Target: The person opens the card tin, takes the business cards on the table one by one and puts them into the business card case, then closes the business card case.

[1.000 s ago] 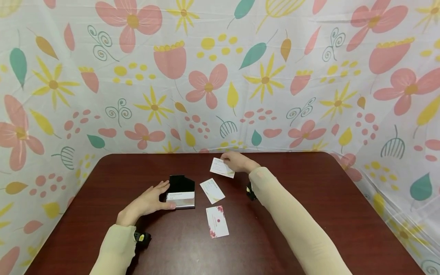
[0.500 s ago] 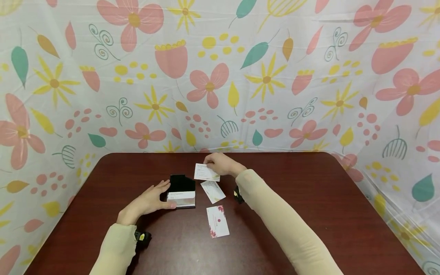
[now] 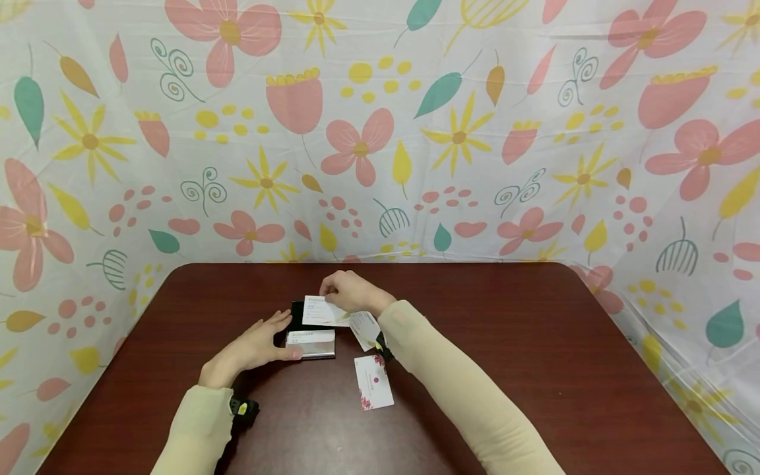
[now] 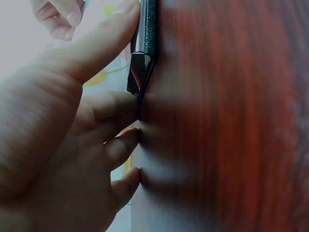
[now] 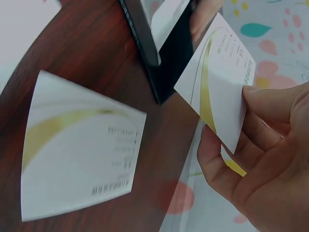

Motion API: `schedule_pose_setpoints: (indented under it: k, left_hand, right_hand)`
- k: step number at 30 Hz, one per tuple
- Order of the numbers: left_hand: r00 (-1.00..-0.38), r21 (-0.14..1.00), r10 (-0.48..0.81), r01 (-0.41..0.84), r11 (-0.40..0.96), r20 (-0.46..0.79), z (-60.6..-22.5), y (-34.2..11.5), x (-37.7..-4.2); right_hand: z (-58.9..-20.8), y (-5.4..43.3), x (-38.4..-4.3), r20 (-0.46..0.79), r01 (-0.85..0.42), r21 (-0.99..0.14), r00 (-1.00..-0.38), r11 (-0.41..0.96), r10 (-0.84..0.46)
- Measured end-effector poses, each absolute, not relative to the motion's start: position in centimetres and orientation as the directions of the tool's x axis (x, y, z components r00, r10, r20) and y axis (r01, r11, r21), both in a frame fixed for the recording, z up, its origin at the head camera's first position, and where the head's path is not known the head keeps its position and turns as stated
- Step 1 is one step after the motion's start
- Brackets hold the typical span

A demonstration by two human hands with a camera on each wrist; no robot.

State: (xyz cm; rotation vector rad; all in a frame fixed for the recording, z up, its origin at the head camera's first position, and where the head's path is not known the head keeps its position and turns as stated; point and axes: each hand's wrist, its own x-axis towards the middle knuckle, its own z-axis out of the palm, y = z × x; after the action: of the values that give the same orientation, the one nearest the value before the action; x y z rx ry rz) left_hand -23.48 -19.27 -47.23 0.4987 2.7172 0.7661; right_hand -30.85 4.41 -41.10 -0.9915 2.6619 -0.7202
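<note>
A business card case [image 3: 318,351] lies on the table with its black lid folded back, and a white card shows under its silver part. My left hand [image 3: 252,346] rests against the case's left side, thumb on the front corner, its other fingertips touching the lid edge and the table. Above the black lid, my right hand [image 3: 356,293] pinches a white business card [image 5: 222,77] with a gold curve, between thumb and fingers; the card is tilted in the right wrist view. A similar gold-curved card [image 5: 82,150] lies right of the case, partly covered by my right wrist in the head view.
Nearer me on the dark red wooden table [image 3: 505,369] lies a white card with red flowers [image 3: 374,382]. A floral cloth [image 3: 415,132] hangs behind the table's far edge. Each wrist wears a black strap.
My right hand has carried the pinched card leftward from the table's back middle until it overlaps the case's black lid. The left hand and case have stayed in place.
</note>
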Motion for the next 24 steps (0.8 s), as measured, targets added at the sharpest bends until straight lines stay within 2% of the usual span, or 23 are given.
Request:
schedule_pose_setpoints:
  k: [18,24]
  left_hand:
    - [-0.897,0.572,0.422,0.279,0.771,-0.131,-46.8,-19.3,-23.4]
    - [-0.894,0.583,0.423,0.269,0.767,-0.144,-46.8,-19.2,-23.3]
  right_hand:
    - [-42.2,1.7,-30.4,-0.013,-0.542,-0.529,-0.764,0.653,-0.645]
    - [-42.6,1.5,-30.1,-0.043,-0.529,-0.519,-0.768,0.671,-0.639]
